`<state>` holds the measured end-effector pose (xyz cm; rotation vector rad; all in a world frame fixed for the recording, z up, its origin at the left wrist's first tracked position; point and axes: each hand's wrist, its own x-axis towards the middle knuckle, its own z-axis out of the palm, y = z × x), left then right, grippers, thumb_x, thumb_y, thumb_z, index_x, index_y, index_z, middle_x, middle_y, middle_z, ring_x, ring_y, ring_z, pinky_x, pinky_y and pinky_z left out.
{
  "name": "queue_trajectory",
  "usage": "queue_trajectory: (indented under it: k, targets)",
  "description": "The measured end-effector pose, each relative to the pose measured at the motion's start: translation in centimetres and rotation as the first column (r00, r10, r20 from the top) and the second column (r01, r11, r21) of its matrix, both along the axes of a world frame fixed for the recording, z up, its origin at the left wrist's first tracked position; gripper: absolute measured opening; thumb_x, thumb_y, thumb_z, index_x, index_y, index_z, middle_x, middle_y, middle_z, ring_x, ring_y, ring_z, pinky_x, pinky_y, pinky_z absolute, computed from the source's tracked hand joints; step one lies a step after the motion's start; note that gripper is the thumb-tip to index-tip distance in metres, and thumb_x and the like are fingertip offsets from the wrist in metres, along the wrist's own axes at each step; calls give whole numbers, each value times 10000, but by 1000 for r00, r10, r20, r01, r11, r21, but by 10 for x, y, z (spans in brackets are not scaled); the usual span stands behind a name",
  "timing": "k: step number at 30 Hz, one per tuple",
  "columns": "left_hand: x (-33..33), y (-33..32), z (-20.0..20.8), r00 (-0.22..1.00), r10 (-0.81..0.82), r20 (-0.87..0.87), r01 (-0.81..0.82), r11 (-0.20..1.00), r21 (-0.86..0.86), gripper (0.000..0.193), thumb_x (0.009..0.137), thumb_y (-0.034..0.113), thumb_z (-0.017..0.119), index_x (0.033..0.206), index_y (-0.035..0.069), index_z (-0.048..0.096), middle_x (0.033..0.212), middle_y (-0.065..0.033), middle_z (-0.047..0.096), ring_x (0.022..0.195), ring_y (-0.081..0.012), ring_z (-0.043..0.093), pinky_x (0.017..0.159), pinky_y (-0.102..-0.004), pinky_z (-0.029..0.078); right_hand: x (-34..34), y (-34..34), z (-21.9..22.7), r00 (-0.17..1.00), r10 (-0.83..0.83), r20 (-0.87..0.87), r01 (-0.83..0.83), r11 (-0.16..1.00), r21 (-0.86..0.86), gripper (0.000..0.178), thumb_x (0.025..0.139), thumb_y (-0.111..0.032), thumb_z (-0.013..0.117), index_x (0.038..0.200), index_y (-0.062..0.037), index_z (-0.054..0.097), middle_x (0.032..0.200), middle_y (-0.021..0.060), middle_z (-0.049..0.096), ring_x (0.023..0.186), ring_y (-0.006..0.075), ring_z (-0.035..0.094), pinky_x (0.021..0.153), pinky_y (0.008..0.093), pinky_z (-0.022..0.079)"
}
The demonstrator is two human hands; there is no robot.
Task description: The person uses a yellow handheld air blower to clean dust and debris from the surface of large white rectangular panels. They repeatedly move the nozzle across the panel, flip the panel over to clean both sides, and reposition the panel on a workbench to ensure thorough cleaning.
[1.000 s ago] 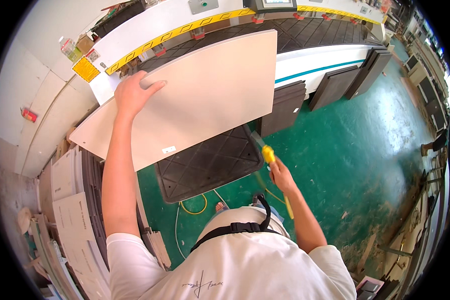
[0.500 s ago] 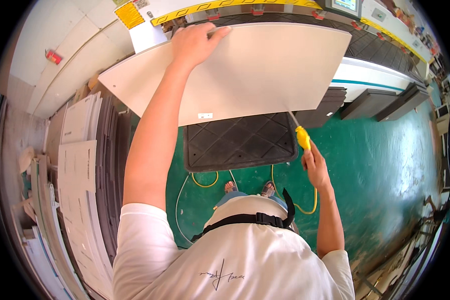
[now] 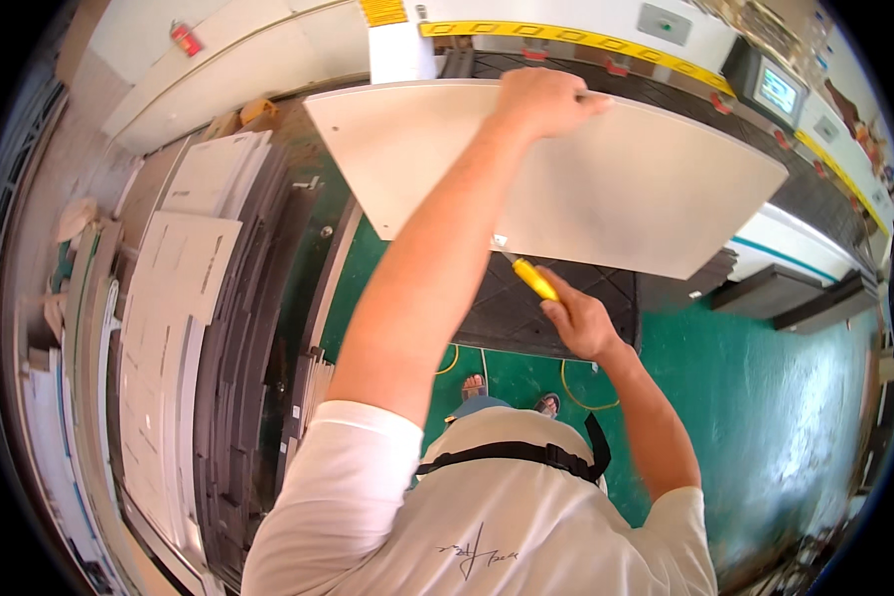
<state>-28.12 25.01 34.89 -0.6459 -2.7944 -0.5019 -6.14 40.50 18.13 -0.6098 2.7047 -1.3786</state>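
A large pale panel point(image 3: 656, 179) stands tilted in front of me, its lower edge over a black quilted mat point(image 3: 576, 308). My left hand point(image 3: 546, 102) is closed over the panel's top edge. Lower down, my right hand point(image 3: 581, 316) grips a hand tool with a yellow handle point(image 3: 534, 279) and a narrow metal shaft. The shaft points up and left to the panel's lower edge, beside a small white label point(image 3: 499, 241). My left forearm hides part of that edge, and whether the tip touches it I cannot tell. The tool's exact kind does not show.
Behind the panel runs a machine with a yellow striped strip point(image 3: 576, 38) and a small screen point(image 3: 777, 89). Stacked boards point(image 3: 184, 268) stand on the left. Dark panels point(image 3: 775, 290) lean at the right. A yellow hose point(image 3: 588, 405) lies on the green floor point(image 3: 765, 397).
My right hand has brought the yellow-handled tool leftward along the panel's lower edge, close to the label. The left hand still holds the top edge. The whole view has shifted.
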Motion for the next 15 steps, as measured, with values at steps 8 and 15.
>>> queue_trajectory:
  k: [8,15]
  targets:
    - [12,-2,-3,1000,13,8,-14,992,123,568,889,688,607,935,159,810,865,-56,756,894,-257,708,865,-424,466,-86,-135,25,954,271,-125,-290,941,-176,472,1027,-233,582,1467,-79,503,1070,188,684,988,314,650,842,376,510]
    - [15,-10,-12,999,38,-30,-33,987,156,565,868,687,650,788,148,799,787,-37,726,871,-235,692,860,-410,422,-60,-167,67,948,281,149,-274,960,-63,504,1046,-277,611,1479,-46,493,1214,130,634,1078,229,586,947,363,463]
